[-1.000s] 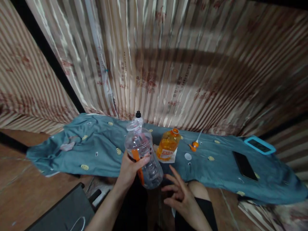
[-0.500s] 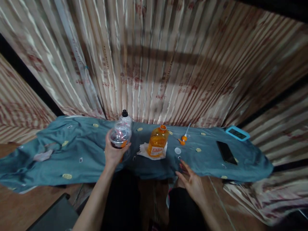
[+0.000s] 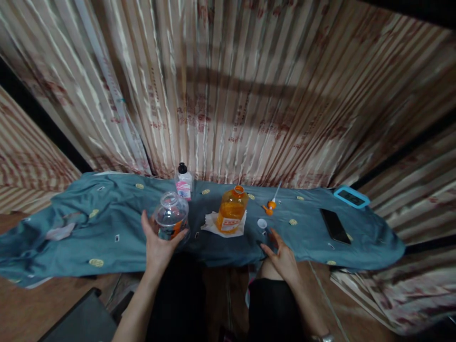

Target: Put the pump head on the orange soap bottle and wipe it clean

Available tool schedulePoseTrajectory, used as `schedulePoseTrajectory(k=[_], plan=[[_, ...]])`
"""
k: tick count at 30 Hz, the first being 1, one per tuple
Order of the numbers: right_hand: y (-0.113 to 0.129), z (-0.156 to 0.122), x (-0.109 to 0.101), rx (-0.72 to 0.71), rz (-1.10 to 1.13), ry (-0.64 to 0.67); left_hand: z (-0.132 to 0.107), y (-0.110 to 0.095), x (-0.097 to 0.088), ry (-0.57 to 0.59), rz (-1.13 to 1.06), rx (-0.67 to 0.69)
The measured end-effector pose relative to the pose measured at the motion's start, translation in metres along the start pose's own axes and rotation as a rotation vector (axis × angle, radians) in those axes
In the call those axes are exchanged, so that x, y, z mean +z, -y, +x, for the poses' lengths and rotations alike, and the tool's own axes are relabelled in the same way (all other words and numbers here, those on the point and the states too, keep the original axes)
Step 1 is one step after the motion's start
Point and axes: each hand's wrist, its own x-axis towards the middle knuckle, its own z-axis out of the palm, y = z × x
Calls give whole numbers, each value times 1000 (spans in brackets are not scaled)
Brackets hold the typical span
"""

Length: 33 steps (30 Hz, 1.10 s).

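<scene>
A clear, wide-bodied plastic bottle (image 3: 172, 215) with an uncapped neck and an orange-and-black label stands on the cloth. My left hand (image 3: 159, 247) is curved round its near side, thumb across the front; the index finger sticks out at the left, and the other fingers are partly hidden. An open bottle of orange liquid (image 3: 232, 211) rests on a white tissue (image 3: 210, 222). Over the near table edge, my right hand (image 3: 283, 260) has its fingers apart and holds nothing. Just beyond it lies a small white disc (image 3: 261, 223), and farther off an orange pump top (image 3: 271, 205) with a tube.
Behind the clear bottle stands a black-capped bottle with a pink label (image 3: 184, 184). A dark phone (image 3: 335, 226) and a blue-framed device (image 3: 352, 197) lie at the right. A crumpled pale piece (image 3: 60, 232) is at the left. A striped curtain (image 3: 221, 109) hangs along the back.
The clear bottle has come down and toward me with my left hand, uncovering the pink-labelled bottle. My left index finger has spread outward. The right hand has shifted slightly.
</scene>
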Motion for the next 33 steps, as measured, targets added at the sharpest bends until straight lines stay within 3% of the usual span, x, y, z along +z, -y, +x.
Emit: schedulePoseTrajectory(k=[2, 6, 8, 10, 13, 16, 20, 24, 28, 33], plan=[[-5, 3, 0, -18, -22, -3, -16, -7, -9, -40, -12, 17], [-15, 21, -7, -77, -110, -30, -63, -26, -20, -89, 105, 190], [-16, 40, -14, -116, -186, -54, -84, -36, -11, -28, 138, 293], [-14, 66, -24, -151, -285, -69, -95, -46, 9, 120, 100, 289], [-5, 108, -38, -166, -457, -40, -85, -59, 53, 243, -50, 184], [4, 140, -46, -156, -617, 36, -53, -71, 98, 268, -184, 114], [11, 160, -41, -214, -749, 157, -17, -81, 137, 321, -259, 127], [11, 168, -32, -274, -786, 193, -7, -76, 151, 360, -209, 169], [10, 164, -32, -339, -720, 157, -10, -60, 149, 382, -218, 125], [28, 111, -58, -556, -472, -18, -12, -48, 146, 397, -226, 20]])
